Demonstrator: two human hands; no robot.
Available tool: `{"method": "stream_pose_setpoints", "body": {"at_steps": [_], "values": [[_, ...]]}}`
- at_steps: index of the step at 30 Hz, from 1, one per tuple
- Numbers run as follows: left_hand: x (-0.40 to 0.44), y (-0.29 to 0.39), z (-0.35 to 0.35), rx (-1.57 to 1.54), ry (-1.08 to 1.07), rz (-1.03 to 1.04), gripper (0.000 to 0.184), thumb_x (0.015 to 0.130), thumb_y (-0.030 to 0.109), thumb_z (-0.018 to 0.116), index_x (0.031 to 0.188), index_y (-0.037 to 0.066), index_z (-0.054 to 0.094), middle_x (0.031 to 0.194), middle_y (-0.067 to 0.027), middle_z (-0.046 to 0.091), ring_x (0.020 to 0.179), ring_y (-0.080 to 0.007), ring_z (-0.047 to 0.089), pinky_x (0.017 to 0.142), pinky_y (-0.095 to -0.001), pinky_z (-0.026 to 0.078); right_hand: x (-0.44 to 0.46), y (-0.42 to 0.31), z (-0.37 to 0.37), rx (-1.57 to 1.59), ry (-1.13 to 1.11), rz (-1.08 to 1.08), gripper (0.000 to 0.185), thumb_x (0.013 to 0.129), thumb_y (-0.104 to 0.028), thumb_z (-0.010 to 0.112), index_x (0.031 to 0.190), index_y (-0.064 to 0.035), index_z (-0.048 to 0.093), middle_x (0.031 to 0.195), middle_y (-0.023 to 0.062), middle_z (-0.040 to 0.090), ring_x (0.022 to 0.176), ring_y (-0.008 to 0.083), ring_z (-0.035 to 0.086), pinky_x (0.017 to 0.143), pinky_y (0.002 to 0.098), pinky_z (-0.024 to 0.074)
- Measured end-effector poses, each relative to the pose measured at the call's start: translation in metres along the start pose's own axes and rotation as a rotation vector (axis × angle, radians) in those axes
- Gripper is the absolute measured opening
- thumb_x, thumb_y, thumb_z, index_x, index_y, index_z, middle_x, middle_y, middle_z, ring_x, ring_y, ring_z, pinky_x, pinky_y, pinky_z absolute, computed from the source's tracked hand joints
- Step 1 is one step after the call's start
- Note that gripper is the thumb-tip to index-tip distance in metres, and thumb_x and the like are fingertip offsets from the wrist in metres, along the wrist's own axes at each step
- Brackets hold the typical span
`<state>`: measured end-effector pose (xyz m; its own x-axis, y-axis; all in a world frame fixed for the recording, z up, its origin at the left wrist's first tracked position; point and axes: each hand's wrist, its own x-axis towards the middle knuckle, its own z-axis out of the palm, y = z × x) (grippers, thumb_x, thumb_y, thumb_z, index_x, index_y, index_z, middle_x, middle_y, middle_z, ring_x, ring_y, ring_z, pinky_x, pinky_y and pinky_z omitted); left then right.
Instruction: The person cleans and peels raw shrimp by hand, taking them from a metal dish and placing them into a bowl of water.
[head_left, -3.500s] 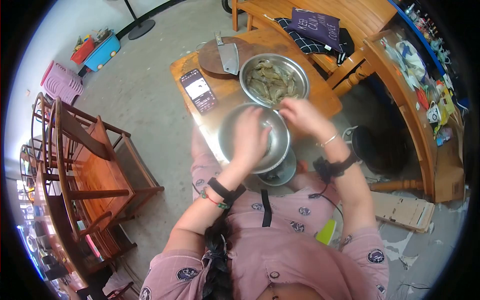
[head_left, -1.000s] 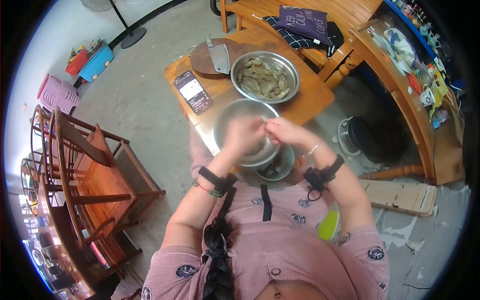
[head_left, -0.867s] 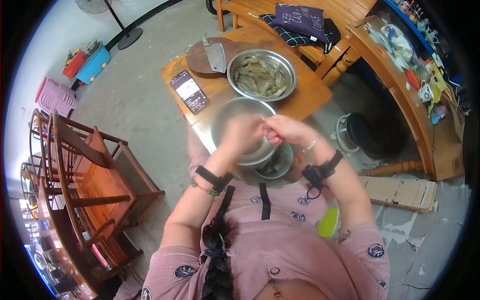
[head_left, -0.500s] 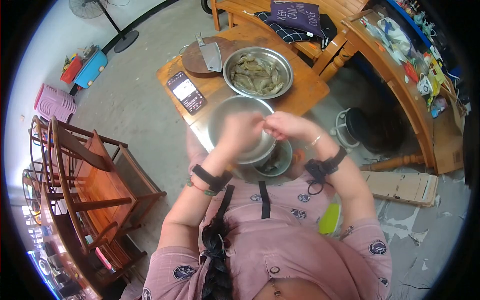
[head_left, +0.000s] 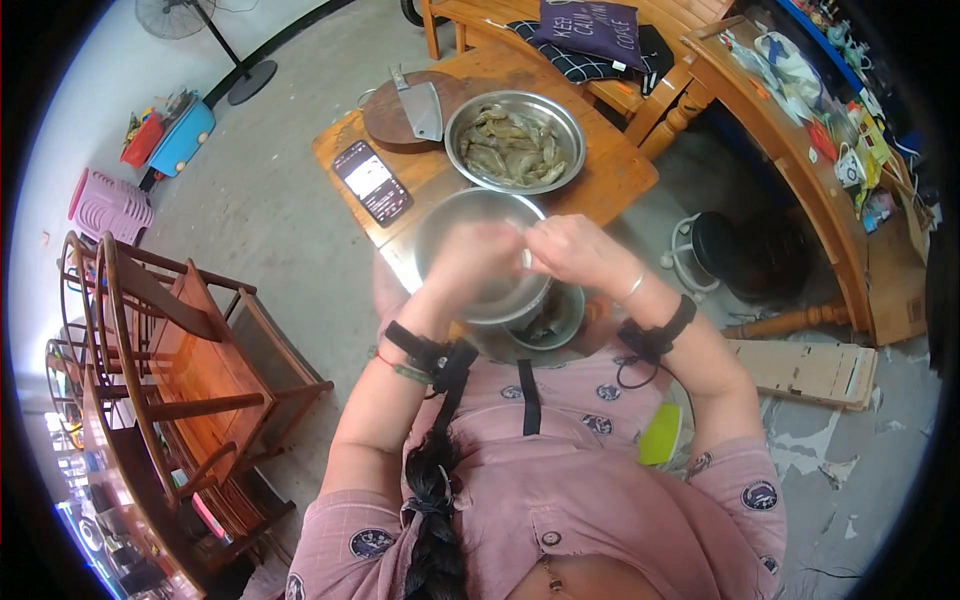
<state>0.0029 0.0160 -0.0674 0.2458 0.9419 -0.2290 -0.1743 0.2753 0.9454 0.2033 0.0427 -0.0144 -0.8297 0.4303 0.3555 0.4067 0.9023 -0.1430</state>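
My left hand (head_left: 474,258), smeared by motion, is closed over a metal basin (head_left: 436,212). Its fingertips meet those of my right hand (head_left: 572,246), which is closed in a pinch at the basin's right side. A small pale bit shows between the fingers; what they hold is mostly hidden. Beyond the basin, a steel bowl (head_left: 577,160) contains several raw shrimp (head_left: 512,148). Below the basin and partly covered by it is a smaller bowl (head_left: 572,328) with dark contents.
On the wooden table (head_left: 610,185) are a round chopping board (head_left: 385,122), a cleaver (head_left: 424,112) and a phone (head_left: 372,184). A dark-topped stool (head_left: 712,250) stands to the right, by a cluttered wooden desk (head_left: 845,230). Wooden chairs (head_left: 200,370) are at left.
Both hands stay together over the basin's right side. My left forearm has shifted slightly right, and my right hand has risen a little. A pale bit now shows between the fingers.
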Motion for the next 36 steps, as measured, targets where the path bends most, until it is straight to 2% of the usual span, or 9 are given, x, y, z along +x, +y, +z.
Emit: {"method": "stream_pose_setpoints", "body": {"at_steps": [3,6,8,11,15,20,24,29,36], "values": [[0.012,-0.017,-0.013,0.541,-0.226,0.414,0.015,0.089,0.004,0.061,0.098,-0.007,0.064,0.076,-0.0082,0.063,0.067,-0.0173,0.063,0.073,-0.0355,0.059,0.000,0.000,0.000,0.069,0.046,-0.038,0.017,0.079,-0.014,0.065,0.076,-0.0029,0.053,0.067,0.0122,0.058,0.065,0.0324,0.061,0.059,0.0425,0.0500],[0.005,-0.005,-0.006,0.444,-0.269,0.417,0.017,0.090,0.008,0.062,0.099,-0.006,0.063,0.076,-0.0081,0.063,0.068,-0.0188,0.063,0.077,-0.0388,0.059,-0.001,-0.002,0.001,0.226,0.090,0.057,0.015,0.081,-0.013,0.063,0.075,-0.0032,0.053,0.068,0.0114,0.057,0.063,0.0294,0.060,0.056,0.0375,0.0492],[-0.003,0.004,0.004,-0.619,-0.213,-0.111,0.017,0.091,0.009,0.061,0.100,-0.006,0.063,0.079,-0.0093,0.064,0.069,-0.0193,0.064,0.076,-0.0391,0.059,-0.006,-0.002,0.010,0.612,0.025,0.388,0.015,0.087,-0.012,0.057,0.075,-0.0034,0.054,0.068,0.0063,0.058,0.061,0.0210,0.058,0.054,0.0321,0.0467],[0.016,-0.023,-0.009,0.265,-0.147,0.391,0.019,0.089,0.007,0.063,0.104,-0.005,0.063,0.081,-0.0103,0.065,0.070,-0.0196,0.065,0.074,-0.0374,0.059,-0.001,-0.011,0.022,1.195,0.199,0.466,0.020,0.093,-0.015,0.051,0.077,-0.0042,0.054,0.066,0.0010,0.056,0.056,0.0117,0.051,0.050,0.0241,0.0401],[-0.003,0.003,0.015,-0.368,-0.014,0.106,0.019,0.087,0.006,0.067,0.102,-0.004,0.065,0.082,-0.0077,0.066,0.070,-0.0183,0.066,0.068,-0.0328,0.057,0.000,-0.013,0.008,1.492,0.065,0.753,0.026,0.098,-0.018,0.045,0.076,-0.0062,0.051,0.061,-0.0035,0.049,0.050,0.0055,0.041,0.046,0.0205,0.0322],[-0.015,0.024,0.026,0.923,0.326,0.676,0.015,0.078,0.006,0.072,0.092,0.000,0.069,0.071,-0.0070,0.065,0.065,-0.0172,0.065,0.058,-0.0298,0.051,-0.011,-0.006,0.000,1.778,-0.111,0.945,0.027,0.097,-0.018,0.043,0.072,-0.0102,0.046,0.056,-0.0072,0.034,0.045,0.0033,0.029,0.042,0.0206,0.0232],[-0.008,0.009,0.021,0.942,0.416,0.782,0.015,0.077,0.006,0.072,0.092,0.002,0.069,0.072,-0.0109,0.065,0.064,-0.0209,0.065,0.057,-0.0325,0.050,-0.024,-0.005,-0.006,1.563,-0.109,0.982,0.029,0.096,-0.020,0.044,0.068,-0.0107,0.046,0.057,-0.0068,0.038,0.046,0.0032,0.031,0.043,0.0200,0.0249],[-0.002,-0.004,-0.002,0.904,0.368,0.613,0.017,0.085,0.004,0.065,0.100,-0.001,0.069,0.076,-0.0112,0.069,0.070,-0.0187,0.067,0.064,-0.0301,0.052,-0.061,0.013,0.002,0.211,-0.181,0.748,0.035,0.091,-0.028,0.051,0.073,-0.0003,0.063,0.077,0.0198,0.068,0.065,0.0369,0.064,0.063,0.0444,0.0500],[0.017,-0.045,-0.033,0.657,0.181,0.345,0.038,0.095,-0.002,0.049,0.133,-0.008,0.047,0.092,-0.0116,0.068,0.075,-0.0119,0.065,0.067,-0.0204,0.052,-0.095,0.018,0.031,0.150,-0.487,0.901,0.039,0.090,-0.034,0.056,0.089,0.0044,0.066,0.090,0.0266,0.066,0.092,0.0425,0.063,0.083,0.0461,0.0506]]}}
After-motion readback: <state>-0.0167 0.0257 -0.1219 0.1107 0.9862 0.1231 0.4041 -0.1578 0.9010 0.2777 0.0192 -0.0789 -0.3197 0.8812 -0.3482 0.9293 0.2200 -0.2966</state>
